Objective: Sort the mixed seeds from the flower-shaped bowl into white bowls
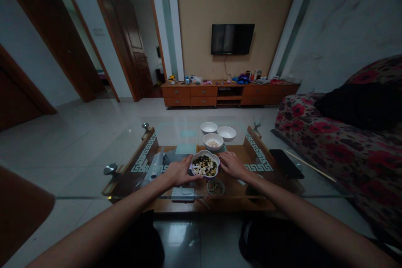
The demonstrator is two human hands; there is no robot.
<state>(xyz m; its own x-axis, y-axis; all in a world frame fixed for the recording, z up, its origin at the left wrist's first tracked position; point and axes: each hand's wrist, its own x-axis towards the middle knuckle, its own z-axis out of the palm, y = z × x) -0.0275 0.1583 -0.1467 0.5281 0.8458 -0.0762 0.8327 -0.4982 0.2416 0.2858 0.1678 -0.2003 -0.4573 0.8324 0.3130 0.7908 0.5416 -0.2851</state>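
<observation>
Glass table (261, 168): L hand (179, 172) & R hand (233, 164) grip bowl (200, 153), opp. sides, prob. so mix (205, 165) won't spill; other bowls (226, 133) beyond.

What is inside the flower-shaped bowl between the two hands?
The bowl holds a mix of small black, yellow and whitish pieces, perhaps beans or grains. The mix covers the bottom, so anything beneath it cannot be seen.

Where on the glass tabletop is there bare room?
Left of the three white bowls, and between them and the black flat object at right. Crowded: the middle, where the left hand and right hand flank the flower-shaped bowl.
</observation>
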